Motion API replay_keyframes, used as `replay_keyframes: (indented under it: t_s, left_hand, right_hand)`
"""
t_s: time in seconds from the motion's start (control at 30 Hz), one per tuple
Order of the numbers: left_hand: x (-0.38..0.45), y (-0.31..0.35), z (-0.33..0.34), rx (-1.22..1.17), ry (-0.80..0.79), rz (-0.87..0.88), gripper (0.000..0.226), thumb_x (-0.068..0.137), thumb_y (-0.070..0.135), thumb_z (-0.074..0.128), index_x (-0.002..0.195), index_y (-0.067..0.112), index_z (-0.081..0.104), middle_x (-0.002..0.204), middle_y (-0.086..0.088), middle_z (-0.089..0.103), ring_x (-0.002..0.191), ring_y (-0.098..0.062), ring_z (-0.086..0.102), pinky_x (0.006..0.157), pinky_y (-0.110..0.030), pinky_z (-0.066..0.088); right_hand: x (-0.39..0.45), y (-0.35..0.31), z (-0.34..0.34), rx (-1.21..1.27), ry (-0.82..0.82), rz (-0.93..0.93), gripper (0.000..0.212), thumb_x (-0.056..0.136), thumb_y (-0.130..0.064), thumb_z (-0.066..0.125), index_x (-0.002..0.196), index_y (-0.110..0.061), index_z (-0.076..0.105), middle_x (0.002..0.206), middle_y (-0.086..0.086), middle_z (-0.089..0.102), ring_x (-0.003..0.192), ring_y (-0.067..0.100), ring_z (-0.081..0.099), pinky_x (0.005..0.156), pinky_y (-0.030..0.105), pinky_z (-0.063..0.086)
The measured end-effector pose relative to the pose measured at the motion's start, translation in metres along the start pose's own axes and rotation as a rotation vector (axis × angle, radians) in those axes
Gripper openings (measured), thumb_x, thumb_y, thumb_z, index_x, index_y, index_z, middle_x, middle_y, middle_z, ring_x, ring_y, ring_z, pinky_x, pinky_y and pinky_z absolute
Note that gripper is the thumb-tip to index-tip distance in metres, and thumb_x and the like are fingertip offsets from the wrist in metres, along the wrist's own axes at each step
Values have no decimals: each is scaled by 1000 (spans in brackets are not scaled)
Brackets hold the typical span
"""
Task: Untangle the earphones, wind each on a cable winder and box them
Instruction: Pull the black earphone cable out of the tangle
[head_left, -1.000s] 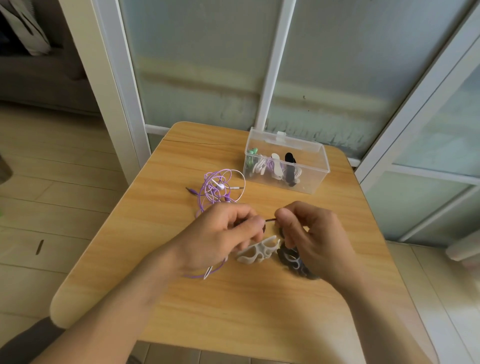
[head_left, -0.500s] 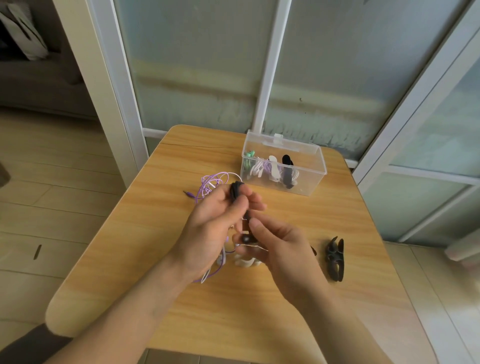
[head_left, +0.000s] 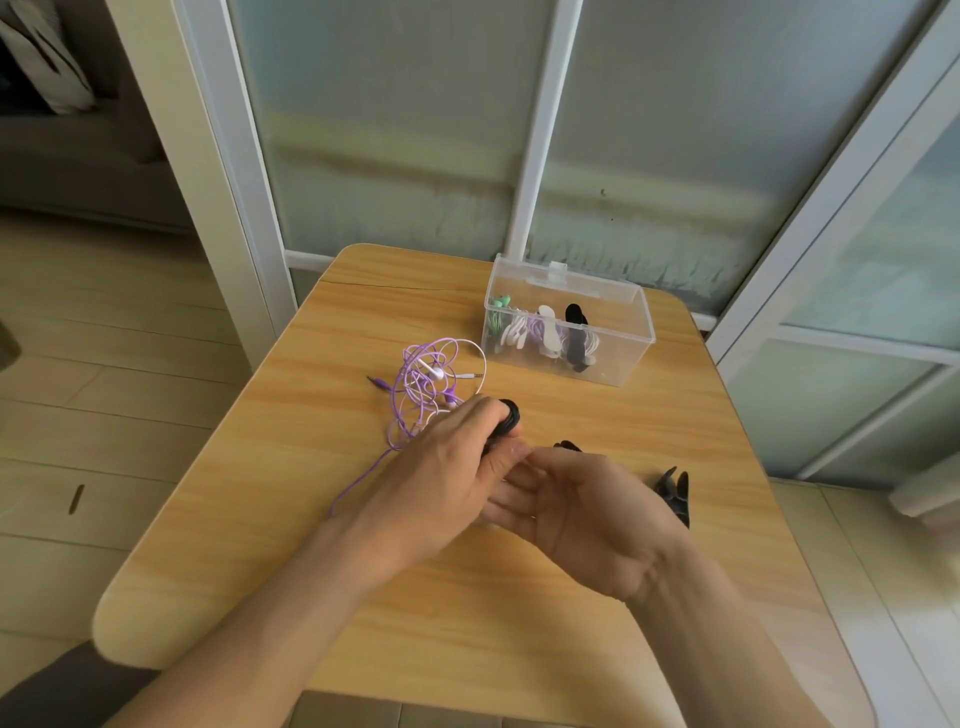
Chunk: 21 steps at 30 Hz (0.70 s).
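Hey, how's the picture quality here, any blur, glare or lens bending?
Head view: soft daylight, no harsh glare on the table; wide-angle lens bows the door frames outward; the hands, left hand and right hand, look slightly soft; the clear box stays readable.

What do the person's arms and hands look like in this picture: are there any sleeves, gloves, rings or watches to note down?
Both forearms are bare up to the picture's lower edge, with no sleeve in view. The left hand and the right hand wear no gloves. No ring, watch or bracelet shows on either wrist or on the fingers that can be seen.
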<state>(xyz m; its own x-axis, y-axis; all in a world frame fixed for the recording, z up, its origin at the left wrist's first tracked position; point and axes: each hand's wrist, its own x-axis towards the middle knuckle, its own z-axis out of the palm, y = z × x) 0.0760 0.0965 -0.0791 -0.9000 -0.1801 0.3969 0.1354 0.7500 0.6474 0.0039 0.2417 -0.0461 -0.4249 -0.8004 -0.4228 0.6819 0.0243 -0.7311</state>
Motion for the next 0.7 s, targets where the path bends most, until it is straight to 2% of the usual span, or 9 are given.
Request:
replay_keyframes:
  t_s: [0.07, 0.17, 0.23, 0.33, 0.43, 0.53, 0.6, 0.63, 0.7]
  left_hand:
    - [2, 0, 1, 14, 90, 67, 31, 98, 44, 45, 93, 15, 54, 87, 10, 55, 79, -10, 53, 72, -26, 44]
    - [2, 4, 3, -92, 264, 35, 30, 97, 37, 52, 83, 10, 54, 69, 12, 48, 64, -1, 46, 61, -15, 38]
    - [1, 9, 5, -269, 324, -76, 32, 98, 35, 54, 79, 9, 54, 62, 3, 53, 58, -10, 52, 57, -24, 44]
    - [1, 14, 7, -395, 354, -152, 32, 98, 36, 50, 77, 12, 52, 65, -5, 55, 59, -23, 54, 57, -36, 46]
    - [2, 20, 7, -501, 332, -179, 38, 100, 40, 49, 71, 15, 50, 58, -2, 48, 53, -22, 46, 50, -34, 43]
    - [6, 24, 5, -759, 317, -353, 48, 99, 40, 44, 59, 14, 41, 50, 5, 38, 46, -15, 29, 42, -24, 26]
    - [7, 22, 4, -895, 242, -481, 53, 101, 40, 41, 54, 14, 40, 48, 1, 35, 43, -15, 26, 42, -23, 21]
    - [7, 20, 4, -918, 194, -516, 55, 102, 38, 41, 52, 15, 42, 48, -1, 35, 42, -15, 26, 43, -23, 21]
    - [6, 18, 6, -918, 129, -561, 55, 103, 33, 45, 50, 18, 44, 48, -1, 36, 42, -16, 28, 47, -27, 18]
  right_hand:
    - [1, -1, 1, 59, -10, 9, 21, 88, -11, 52, 92, -4, 72, 94, 13, 70, 93, 29, 70, 109, 47, 43]
    - [2, 2, 7, 88, -35, 9, 23, 85, -11, 56, 90, -3, 77, 99, 16, 73, 95, 28, 73, 97, 42, 55]
    - [3, 5, 9, 91, -31, 15, 21, 85, -8, 56, 94, 1, 74, 101, 19, 73, 96, 29, 74, 86, 38, 60]
    - [0, 3, 9, 30, -30, -1, 17, 90, -6, 57, 99, 1, 70, 102, 17, 73, 98, 29, 73, 88, 39, 59]
    - [-9, -7, 4, -384, 59, -79, 14, 95, -9, 61, 107, -4, 66, 99, 14, 76, 88, 28, 74, 82, 44, 58]
    - [-14, -23, -15, -943, 515, -358, 6, 97, -15, 63, 100, -15, 69, 83, -1, 78, 71, 12, 72, 73, 48, 59]
    - [-13, -34, -37, -1243, 738, -475, 11, 95, -23, 65, 106, -26, 67, 86, -12, 74, 77, 2, 67, 74, 35, 61]
    - [-11, -38, -49, -1375, 755, -421, 20, 94, -29, 67, 114, -28, 65, 94, -14, 71, 83, 2, 64, 77, 29, 58]
    - [-5, -37, -68, -1553, 673, -156, 40, 90, -38, 70, 127, -27, 60, 108, -9, 68, 91, 8, 61, 80, 27, 55]
